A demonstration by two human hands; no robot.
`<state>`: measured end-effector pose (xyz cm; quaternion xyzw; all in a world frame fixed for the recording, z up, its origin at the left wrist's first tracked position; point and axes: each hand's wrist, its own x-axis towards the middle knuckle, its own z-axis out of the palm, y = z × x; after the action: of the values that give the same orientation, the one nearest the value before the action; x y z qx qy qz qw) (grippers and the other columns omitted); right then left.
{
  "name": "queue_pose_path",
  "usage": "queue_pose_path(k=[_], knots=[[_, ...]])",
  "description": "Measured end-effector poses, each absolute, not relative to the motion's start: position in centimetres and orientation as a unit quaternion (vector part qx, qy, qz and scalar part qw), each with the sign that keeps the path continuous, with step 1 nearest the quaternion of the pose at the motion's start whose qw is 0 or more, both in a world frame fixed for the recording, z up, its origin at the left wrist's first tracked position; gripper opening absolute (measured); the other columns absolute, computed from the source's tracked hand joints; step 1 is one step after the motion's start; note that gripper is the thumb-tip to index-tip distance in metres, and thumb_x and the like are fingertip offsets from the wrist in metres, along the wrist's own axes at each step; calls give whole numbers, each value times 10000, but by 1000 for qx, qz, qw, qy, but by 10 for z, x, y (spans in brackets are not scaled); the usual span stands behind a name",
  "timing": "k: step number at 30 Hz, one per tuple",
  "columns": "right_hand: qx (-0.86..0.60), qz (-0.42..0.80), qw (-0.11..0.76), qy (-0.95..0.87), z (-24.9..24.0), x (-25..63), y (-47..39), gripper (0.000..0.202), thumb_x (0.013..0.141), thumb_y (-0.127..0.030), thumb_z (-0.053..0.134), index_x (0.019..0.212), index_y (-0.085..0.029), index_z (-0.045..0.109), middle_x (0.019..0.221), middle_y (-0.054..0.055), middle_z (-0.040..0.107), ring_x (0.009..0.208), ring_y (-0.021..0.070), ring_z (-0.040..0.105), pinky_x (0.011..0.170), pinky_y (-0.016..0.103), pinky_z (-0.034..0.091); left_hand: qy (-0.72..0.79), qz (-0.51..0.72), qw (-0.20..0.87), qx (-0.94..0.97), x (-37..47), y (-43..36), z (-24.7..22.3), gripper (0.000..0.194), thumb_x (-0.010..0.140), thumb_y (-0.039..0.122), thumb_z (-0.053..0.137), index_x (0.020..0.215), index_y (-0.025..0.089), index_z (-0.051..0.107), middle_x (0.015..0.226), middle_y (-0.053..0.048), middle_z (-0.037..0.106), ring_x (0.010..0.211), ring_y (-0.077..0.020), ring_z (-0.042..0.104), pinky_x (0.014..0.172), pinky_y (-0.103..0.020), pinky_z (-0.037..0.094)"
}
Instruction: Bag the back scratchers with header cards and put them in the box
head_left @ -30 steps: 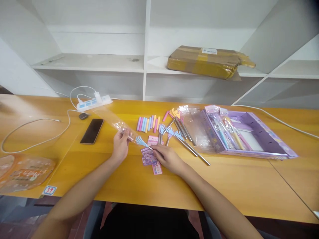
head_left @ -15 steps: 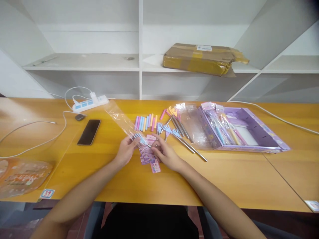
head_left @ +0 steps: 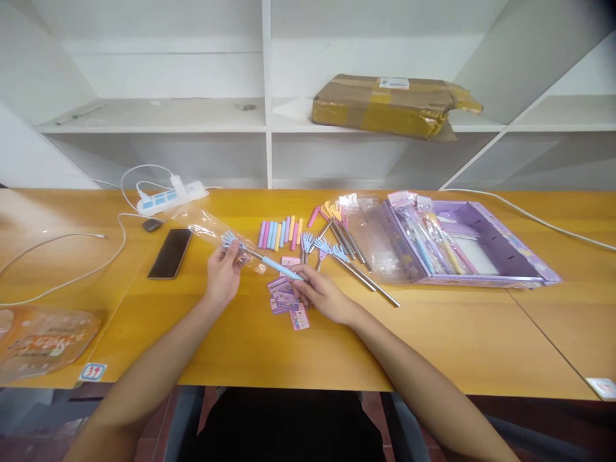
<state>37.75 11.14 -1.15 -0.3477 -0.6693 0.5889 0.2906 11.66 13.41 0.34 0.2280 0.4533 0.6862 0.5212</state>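
Observation:
A blue back scratcher (head_left: 282, 267) with a hand-shaped head and a blue grip lies between my hands. My left hand (head_left: 224, 273) pinches its head end together with a clear plastic bag (head_left: 206, 226). The fingers of my right hand (head_left: 320, 292) close on the blue grip's end. Beneath it lie pink and purple cards (head_left: 286, 300). Behind the cards stands a row of pastel grips (head_left: 280, 235). More scratchers with metal rods (head_left: 360, 278) lie to the right, with blue, purple, yellow and pink heads.
A purple box (head_left: 491, 244) holds bagged scratchers, with clear bags (head_left: 380, 256) beside it. At left are a phone (head_left: 170, 254), a power strip (head_left: 168, 198), white cables and an orange-printed bag (head_left: 48, 343). A taped carton (head_left: 385, 106) sits on the shelf.
My left hand has moved left with the scratcher's head and the bag. The scratcher's rod and blue grip now show stretched between my hands. My right hand has barely moved.

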Motion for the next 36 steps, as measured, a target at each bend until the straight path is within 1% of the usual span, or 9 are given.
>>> queue_pose_path(k=[5, 9, 13, 16, 21, 25, 26, 30, 36], knots=[[-331, 603, 282, -668, -11, 374, 108, 334, 1059, -559, 606, 1175, -246, 592, 825, -15, 727, 612, 133, 581, 586, 258, 465, 471, 615, 568, 278, 131, 121, -3, 459, 676, 493, 1007, 880, 159, 766, 818, -16, 726, 699, -111, 642, 648, -229, 549], [-378, 582, 295, -656, -12, 373, 109, 477, 888, -669, 792, 923, -227, 616, 680, -45, 635, 580, 130, 534, 557, 251, 396, 479, 534, 619, 320, 146, 102, -13, 458, 704, 523, 982, 860, 146, 772, 813, -41, 753, 724, -156, 683, 708, -288, 583], [-421, 532, 322, -660, -13, 372, 111, 599, 737, -678, 917, 846, -237, 526, 684, -61, 572, 592, 124, 475, 553, 253, 349, 461, 457, 647, 401, 152, 89, -25, 411, 800, 525, 917, 911, 150, 792, 895, -82, 795, 819, -216, 729, 803, -350, 599], [-433, 489, 329, -682, -14, 372, 111, 652, 679, -648, 968, 922, -242, 519, 753, -63, 558, 629, 129, 478, 576, 258, 361, 457, 427, 646, 438, 151, 87, -27, 407, 831, 522, 890, 1021, 171, 805, 991, -89, 810, 939, -254, 745, 884, -379, 599], [-386, 488, 303, -722, -20, 374, 109, 618, 904, -612, 816, 1313, -243, 535, 1001, 17, 627, 720, 156, 564, 651, 289, 465, 466, 448, 629, 432, 150, 93, -20, 400, 865, 548, 851, 1013, 181, 794, 991, -62, 789, 928, -222, 713, 879, -335, 570], [-297, 455, 325, -774, -24, 377, 110, 916, 760, -615, 935, 1486, -280, 489, 1301, 114, 558, 816, 178, 612, 743, 346, 573, 462, 490, 647, 358, 146, 100, -16, 418, 836, 528, 883, 1054, 190, 770, 872, -17, 721, 729, -147, 626, 668, -256, 498], [-285, 432, 330, -790, -24, 377, 110, 852, 778, -585, 934, 1465, -284, 530, 1322, 123, 544, 849, 188, 618, 772, 359, 588, 460, 492, 653, 347, 145, 102, -15, 425, 828, 522, 891, 1063, 191, 765, 846, -9, 703, 694, -135, 601, 631, -246, 474], [-279, 336, 359, -825, -19, 377, 108, 153, 1053, -342, 673, 1176, -280, 739, 1203, 106, 583, 995, 222, 637, 842, 372, 584, 465, 487, 654, 344, 143, 105, -12, 459, 815, 531, 900, 1082, 189, 751, 849, -7, 697, 709, -139, 605, 635, -243, 475], [-294, 277, 392, -826, -9, 375, 109, 106, 1063, -298, 657, 1047, -284, 762, 1045, 80, 731, 1047, 260, 645, 964, 455, 518, 467, 411, 637, 455, 147, 98, -17, 480, 811, 563, 901, 1067, 178, 773, 1019, -70, 779, 930, -226, 704, 830, -323, 564]])
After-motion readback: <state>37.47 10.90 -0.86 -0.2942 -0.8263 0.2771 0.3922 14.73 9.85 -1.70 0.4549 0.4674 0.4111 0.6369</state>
